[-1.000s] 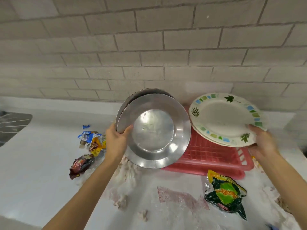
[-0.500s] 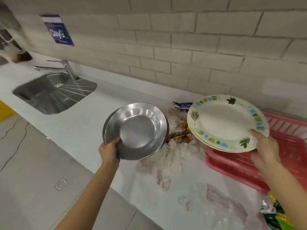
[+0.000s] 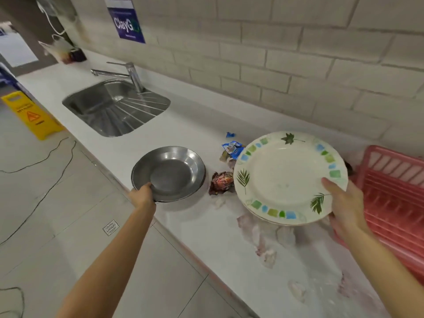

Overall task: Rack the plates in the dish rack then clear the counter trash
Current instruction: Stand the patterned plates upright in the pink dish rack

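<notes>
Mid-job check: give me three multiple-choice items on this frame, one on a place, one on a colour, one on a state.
1. Where on the counter do the wrappers lie?
A left of the steel plates
B between the steel plates and the white plates
C right of the white plates

2. What colour is the rack?
A blue
B white
C red

3. What is the left grip doing?
A holding the steel plates' rim
B hanging idle
C lying flat on the counter

Answers: 1 B, they sit in the gap between the two stacks. 2 C, its ribs and rim are red. 3 A, the thumb lies over the near rim.
</notes>
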Action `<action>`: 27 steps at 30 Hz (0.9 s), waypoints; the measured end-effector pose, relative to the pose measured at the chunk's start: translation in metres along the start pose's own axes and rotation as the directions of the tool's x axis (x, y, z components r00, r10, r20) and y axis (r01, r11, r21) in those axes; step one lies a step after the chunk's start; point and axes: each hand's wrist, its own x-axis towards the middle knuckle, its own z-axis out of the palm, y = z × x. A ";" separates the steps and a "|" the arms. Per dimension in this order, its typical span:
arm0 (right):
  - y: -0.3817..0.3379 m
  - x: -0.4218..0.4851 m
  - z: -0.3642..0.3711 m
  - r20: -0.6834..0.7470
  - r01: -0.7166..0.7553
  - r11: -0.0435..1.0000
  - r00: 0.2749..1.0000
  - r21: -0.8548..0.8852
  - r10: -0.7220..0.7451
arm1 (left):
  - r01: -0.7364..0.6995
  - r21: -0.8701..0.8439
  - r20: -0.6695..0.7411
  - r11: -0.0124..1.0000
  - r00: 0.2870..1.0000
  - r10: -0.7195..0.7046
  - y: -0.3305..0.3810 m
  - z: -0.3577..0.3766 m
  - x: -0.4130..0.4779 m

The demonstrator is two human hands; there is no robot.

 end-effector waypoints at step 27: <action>0.017 -0.018 0.060 0.290 0.240 0.934 0.944 -0.264 -0.161 | -0.201 0.402 0.098 0.893 0.980 0.176 -0.035 -0.007 0.031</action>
